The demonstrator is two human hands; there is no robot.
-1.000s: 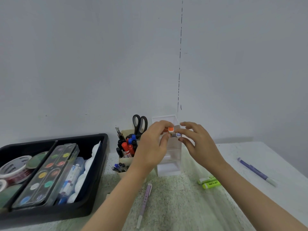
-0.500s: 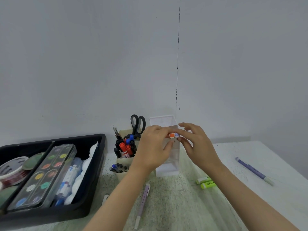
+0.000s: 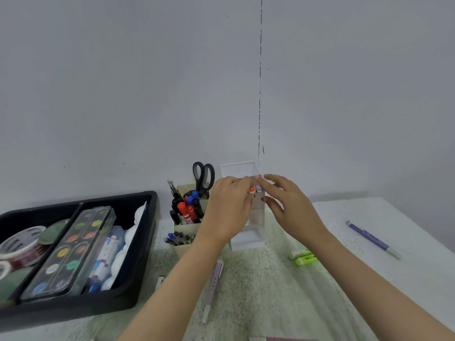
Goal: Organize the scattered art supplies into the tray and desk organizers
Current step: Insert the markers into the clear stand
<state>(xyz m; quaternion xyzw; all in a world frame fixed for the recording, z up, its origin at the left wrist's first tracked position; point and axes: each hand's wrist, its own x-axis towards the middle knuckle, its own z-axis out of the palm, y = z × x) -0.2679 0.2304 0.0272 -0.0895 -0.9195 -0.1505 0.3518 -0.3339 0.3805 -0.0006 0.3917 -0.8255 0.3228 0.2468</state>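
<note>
Black tray (image 3: 147, 244), left side of table (image 3: 406, 217): divided lengthwise. The left compartment holds tape rolls (image 3: 22, 242) and dark green round items. The right compartment holds a clear-lidded watercolour case (image 3: 71, 252) lying lengthwise, with a white-and-blue tube and white rounded items packed beside it against the right wall.

Beige desk organizer (image 3: 187, 228), just right of the tray: stepped compartments. The rear one holds black-handled scissors (image 3: 203, 175), handles up. The middle one holds red, blue and black markers (image 3: 187, 210) upright, with thin brushes at its left. The low front one holds dark pens, tips up.

Clear organizer (image 3: 248, 236), touching the beige unit's right side, near the wall: tall and transparent, with an open top. No contents can be made out through its walls.

Left hand (image 3: 229, 212): raised in front of the clear organizer, fingers curled, fingertips pinching an orange-capped piece (image 3: 251, 190) at the front upper edge.

Right hand (image 3: 290, 207): opposite the left, forefinger above and thumb below a blue-capped piece (image 3: 258, 188), pinching it, with the other fingers spread apart. The two pieces touch side by side at the organizer's front rim; their bodies are hidden.

Loose on the table: two green highlighters (image 3: 304, 257) lying together right of the clear organizer, a purple pen (image 3: 371, 239) well apart at the far right, and a lilac pen (image 3: 214, 284) near the front, between the forearms.
</note>
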